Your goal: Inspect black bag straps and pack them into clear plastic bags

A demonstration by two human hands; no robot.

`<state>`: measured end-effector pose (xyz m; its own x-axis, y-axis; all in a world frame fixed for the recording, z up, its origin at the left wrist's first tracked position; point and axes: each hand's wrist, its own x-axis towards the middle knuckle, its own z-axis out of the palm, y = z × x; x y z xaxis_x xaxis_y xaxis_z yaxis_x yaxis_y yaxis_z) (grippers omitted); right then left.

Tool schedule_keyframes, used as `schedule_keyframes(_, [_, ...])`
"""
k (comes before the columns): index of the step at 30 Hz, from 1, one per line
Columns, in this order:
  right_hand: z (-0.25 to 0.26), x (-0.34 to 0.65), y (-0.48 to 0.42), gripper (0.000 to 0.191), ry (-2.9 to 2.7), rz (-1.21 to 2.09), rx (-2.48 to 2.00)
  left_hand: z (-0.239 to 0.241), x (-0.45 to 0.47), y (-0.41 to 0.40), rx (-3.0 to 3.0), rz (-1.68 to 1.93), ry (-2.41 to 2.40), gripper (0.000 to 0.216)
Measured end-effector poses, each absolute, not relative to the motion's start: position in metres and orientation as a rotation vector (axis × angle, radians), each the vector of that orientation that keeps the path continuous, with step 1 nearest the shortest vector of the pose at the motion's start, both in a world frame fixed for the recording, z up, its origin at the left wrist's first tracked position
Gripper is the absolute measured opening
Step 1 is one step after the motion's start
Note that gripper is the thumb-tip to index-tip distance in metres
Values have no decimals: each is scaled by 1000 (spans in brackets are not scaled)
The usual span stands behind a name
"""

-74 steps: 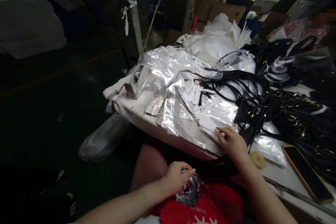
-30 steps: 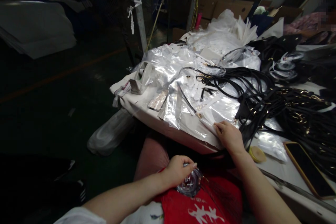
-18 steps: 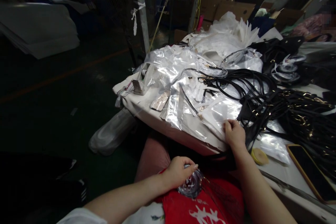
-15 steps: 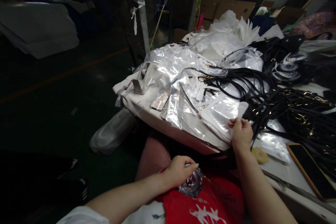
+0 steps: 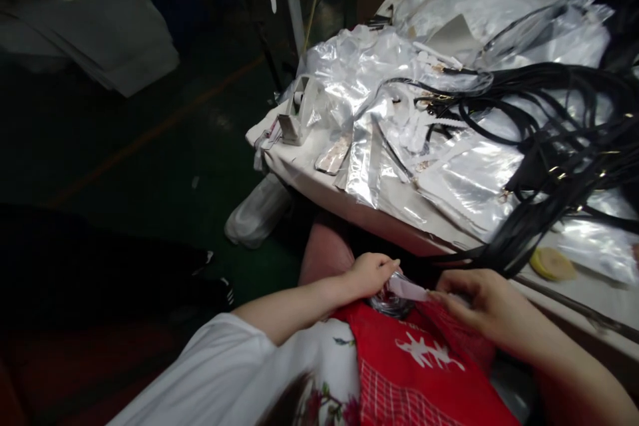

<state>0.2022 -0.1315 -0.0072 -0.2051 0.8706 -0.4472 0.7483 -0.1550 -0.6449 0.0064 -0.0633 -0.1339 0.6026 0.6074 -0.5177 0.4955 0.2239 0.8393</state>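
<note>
The fingers of the left hand (image 5: 370, 273) are curled closed on a clear-wrapped coil (image 5: 392, 307), which sits just beneath them over the red apron (image 5: 382, 339). The fingers of the right hand (image 5: 479, 303) pinch one end of a white strip (image 5: 410, 290); from these fingertips it reaches across to the coil. Beyond both sets of fingers, the surface (image 5: 298, 168) carries black straps (image 5: 542, 213) and clear bags (image 5: 367, 170).
</note>
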Motion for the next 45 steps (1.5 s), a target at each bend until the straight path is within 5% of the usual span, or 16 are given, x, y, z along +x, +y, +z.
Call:
schedule_keyframes(7, [-11,165,-140,19,-2229,860,-2208,-132,5,-62,1480,103,983,51])
schedule_keyframes(26, [-12,169,-146,24,-2209,695,-2203,-135,6,-68,1395,101,979,50])
schedule_keyframes(38, [-67,137,-146,17,-2267,620,-2079,-125,5,-66,1390,77,963,46])
schedule_keyframes(45, [-33,155,-162,17,-2274,652,-2154,-123,4,-65,1321,42,945,47])
